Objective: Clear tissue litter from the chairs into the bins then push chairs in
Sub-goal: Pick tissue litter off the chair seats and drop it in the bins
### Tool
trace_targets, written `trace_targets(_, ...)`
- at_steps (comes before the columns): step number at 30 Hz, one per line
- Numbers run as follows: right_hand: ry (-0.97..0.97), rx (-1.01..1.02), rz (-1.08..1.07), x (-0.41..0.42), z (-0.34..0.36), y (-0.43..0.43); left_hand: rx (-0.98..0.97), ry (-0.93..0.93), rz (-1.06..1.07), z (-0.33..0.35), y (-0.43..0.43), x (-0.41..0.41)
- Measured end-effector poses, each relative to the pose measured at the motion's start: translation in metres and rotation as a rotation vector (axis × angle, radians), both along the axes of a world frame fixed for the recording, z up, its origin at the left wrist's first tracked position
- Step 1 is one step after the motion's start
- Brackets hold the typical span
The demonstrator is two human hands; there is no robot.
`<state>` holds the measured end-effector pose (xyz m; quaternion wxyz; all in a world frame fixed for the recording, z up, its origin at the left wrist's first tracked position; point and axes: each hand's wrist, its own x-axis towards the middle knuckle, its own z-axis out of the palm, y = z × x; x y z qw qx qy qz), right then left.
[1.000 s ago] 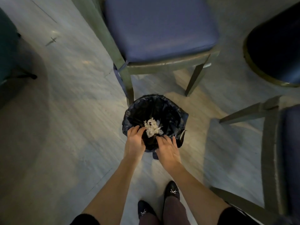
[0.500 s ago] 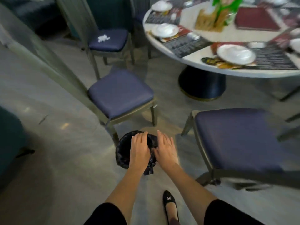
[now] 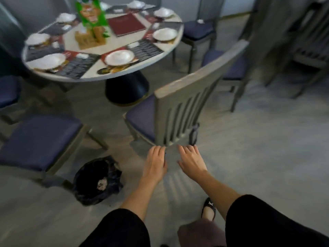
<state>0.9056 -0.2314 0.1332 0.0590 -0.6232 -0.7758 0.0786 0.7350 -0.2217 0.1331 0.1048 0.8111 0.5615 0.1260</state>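
A black-lined bin [image 3: 98, 180] stands on the floor at lower left with white tissue [image 3: 101, 183] inside. A grey slat-back chair [image 3: 185, 107] with a blue seat stands ahead of me, its back toward me. My left hand [image 3: 155, 163] and my right hand [image 3: 191, 160] hover side by side just below the bottom of its backrest, fingers relaxed and holding nothing. A second blue chair [image 3: 38, 139] stands at left beside the bin. A far chair [image 3: 197, 29] carries a white tissue [image 3: 200, 21] on its seat.
A round white table [image 3: 122, 50] set with plates, placemats, a red menu and a green stand fills the upper left on a dark pedestal. More blue chairs stand at right and far left. Grey floor lies open at right. My shoe [image 3: 208, 210] is below.
My hands have left the bin and risen to the right toward the slat-back chair. The view swung right, so the bin now sits at lower left.
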Motion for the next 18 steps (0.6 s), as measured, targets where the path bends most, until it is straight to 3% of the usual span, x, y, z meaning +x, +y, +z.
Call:
trace_targets(8, -0.066, -0.039, -0.263, 0.189, 0.010, 0.034, 0.000, 0.009, -0.229, 0.002, 0.084, 0.212)
trace_targets(18, -0.056, 0.070, -0.303, 0.362, 0.061, 0.186, 0.036, -0.052, -0.130, 0.047, 0.218, 0.396)
